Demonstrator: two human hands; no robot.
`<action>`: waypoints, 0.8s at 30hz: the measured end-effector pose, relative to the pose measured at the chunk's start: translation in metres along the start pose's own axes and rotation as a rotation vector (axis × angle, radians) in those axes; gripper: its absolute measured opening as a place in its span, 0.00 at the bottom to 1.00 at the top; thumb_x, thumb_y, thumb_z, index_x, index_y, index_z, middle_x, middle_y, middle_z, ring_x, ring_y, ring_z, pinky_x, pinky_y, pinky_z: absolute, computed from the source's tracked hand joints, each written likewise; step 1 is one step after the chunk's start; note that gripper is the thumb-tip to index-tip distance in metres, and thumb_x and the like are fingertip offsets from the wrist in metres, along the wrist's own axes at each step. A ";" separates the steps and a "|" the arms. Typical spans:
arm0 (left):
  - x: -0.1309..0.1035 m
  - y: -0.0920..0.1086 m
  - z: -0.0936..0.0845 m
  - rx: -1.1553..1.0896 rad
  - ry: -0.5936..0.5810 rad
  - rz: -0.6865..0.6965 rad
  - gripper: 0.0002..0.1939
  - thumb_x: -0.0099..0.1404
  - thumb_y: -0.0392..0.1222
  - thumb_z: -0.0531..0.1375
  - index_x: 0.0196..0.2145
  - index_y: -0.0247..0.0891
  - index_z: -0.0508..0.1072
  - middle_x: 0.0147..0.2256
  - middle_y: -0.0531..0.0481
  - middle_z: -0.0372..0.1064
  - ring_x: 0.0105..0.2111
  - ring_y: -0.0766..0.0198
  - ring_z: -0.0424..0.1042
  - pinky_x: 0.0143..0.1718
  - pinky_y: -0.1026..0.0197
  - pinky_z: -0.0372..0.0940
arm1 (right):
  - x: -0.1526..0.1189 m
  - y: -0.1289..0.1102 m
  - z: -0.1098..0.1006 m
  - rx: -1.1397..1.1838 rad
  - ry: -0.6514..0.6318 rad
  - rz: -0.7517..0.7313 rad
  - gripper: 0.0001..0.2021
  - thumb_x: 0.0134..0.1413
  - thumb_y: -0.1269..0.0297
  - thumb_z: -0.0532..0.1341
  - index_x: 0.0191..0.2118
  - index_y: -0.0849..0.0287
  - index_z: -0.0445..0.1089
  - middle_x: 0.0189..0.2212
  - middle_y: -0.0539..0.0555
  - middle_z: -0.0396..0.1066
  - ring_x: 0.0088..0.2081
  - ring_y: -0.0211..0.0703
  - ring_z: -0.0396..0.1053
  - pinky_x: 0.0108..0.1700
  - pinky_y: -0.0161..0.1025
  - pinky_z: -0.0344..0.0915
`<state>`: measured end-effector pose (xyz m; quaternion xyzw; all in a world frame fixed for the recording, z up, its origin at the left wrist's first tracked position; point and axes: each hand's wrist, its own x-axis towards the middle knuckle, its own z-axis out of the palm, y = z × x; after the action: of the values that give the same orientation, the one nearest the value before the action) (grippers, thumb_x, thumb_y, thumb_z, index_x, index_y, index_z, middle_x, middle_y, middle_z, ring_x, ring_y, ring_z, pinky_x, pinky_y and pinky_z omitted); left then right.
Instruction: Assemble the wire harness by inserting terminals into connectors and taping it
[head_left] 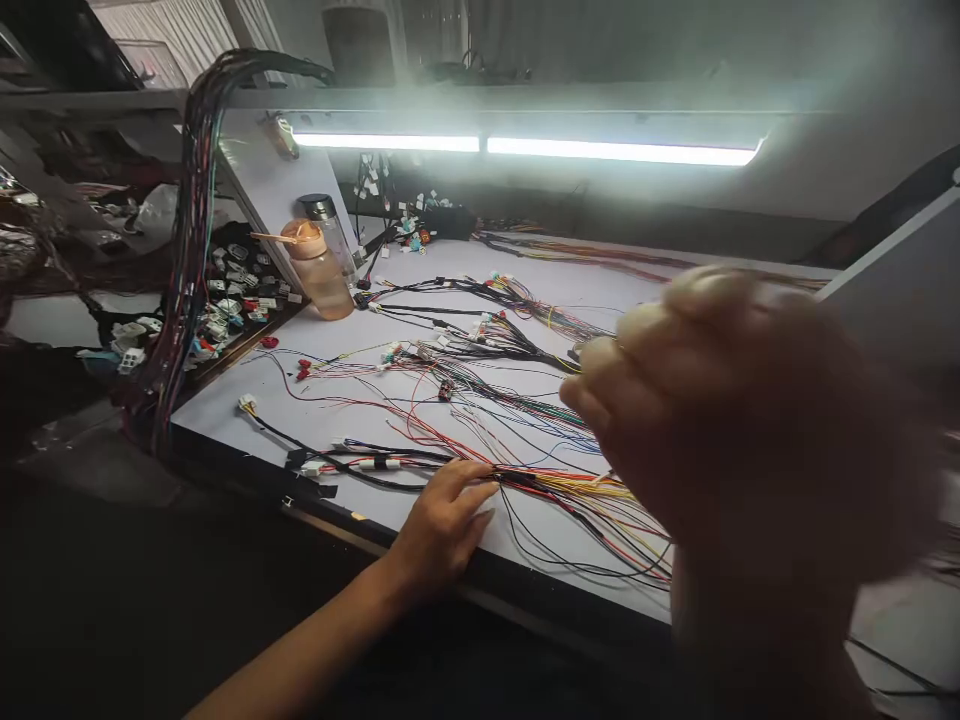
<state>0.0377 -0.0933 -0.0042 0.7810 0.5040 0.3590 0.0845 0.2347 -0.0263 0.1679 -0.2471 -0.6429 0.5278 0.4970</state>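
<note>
Left hand point(444, 515): fingers loosely spread; wire bundle point(551, 487) lies under fingertips, near front edge of tabletop point(217, 412). Right hand point(731, 410) raised, blurred, fingers curled into fist.

I can't tell whether the blurred, bare, curled right hand point(705, 410) holds anything; it hides the flat white table's point(214, 425) front edge toward the right, plus some thin red and yellow plastic-coated wires point(577, 485).

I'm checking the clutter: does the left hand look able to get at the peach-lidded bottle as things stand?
Probably yes: only low-lying cables and small connectors seem to lie between the left hand and the bottle, though the stretch is hard to judge.
</note>
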 end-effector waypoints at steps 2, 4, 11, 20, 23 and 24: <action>-0.003 -0.012 -0.011 0.048 0.031 0.012 0.19 0.65 0.33 0.57 0.54 0.41 0.68 0.52 0.42 0.68 0.55 0.56 0.65 0.57 0.48 0.63 | 0.033 0.016 0.002 0.033 0.009 -0.009 0.09 0.64 0.55 0.53 0.38 0.51 0.67 0.29 0.49 0.65 0.32 0.39 0.67 0.38 0.41 0.69; -0.007 -0.028 -0.022 0.142 0.059 0.014 0.21 0.65 0.32 0.56 0.55 0.41 0.67 0.52 0.42 0.68 0.54 0.55 0.66 0.57 0.47 0.62 | 0.046 0.046 -0.002 -0.016 -0.018 0.054 0.07 0.60 0.57 0.58 0.36 0.54 0.67 0.29 0.49 0.68 0.31 0.38 0.67 0.38 0.40 0.69; -0.030 -0.061 -0.035 0.330 0.002 -0.016 0.22 0.67 0.39 0.55 0.59 0.41 0.63 0.55 0.40 0.66 0.56 0.51 0.65 0.58 0.39 0.59 | 0.033 0.153 -0.014 -0.684 -0.310 0.229 0.09 0.60 0.63 0.55 0.41 0.57 0.72 0.36 0.53 0.75 0.36 0.41 0.70 0.41 0.40 0.66; -0.032 -0.066 -0.037 0.283 0.014 0.035 0.16 0.66 0.38 0.57 0.52 0.40 0.68 0.51 0.42 0.69 0.53 0.52 0.67 0.58 0.40 0.58 | 0.057 0.195 -0.032 -1.105 -0.310 0.124 0.11 0.60 0.72 0.56 0.44 0.58 0.74 0.44 0.56 0.75 0.48 0.46 0.70 0.50 0.43 0.64; -0.030 -0.070 -0.039 0.276 0.000 0.067 0.17 0.66 0.39 0.57 0.52 0.41 0.68 0.51 0.42 0.69 0.52 0.52 0.68 0.58 0.40 0.58 | 0.055 0.194 -0.039 -1.110 -0.292 0.093 0.11 0.60 0.71 0.57 0.46 0.59 0.73 0.47 0.56 0.74 0.50 0.45 0.68 0.53 0.42 0.62; -0.030 -0.071 -0.040 0.271 -0.002 0.076 0.17 0.66 0.38 0.57 0.52 0.41 0.68 0.51 0.42 0.69 0.52 0.52 0.68 0.58 0.40 0.58 | 0.054 0.193 -0.038 -1.107 -0.295 0.057 0.11 0.60 0.71 0.57 0.46 0.59 0.73 0.47 0.56 0.74 0.50 0.45 0.67 0.53 0.42 0.61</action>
<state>-0.0463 -0.0938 -0.0245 0.8041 0.5179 0.2898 -0.0348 0.2081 0.0978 0.0075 -0.4114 -0.8792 0.1547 0.1841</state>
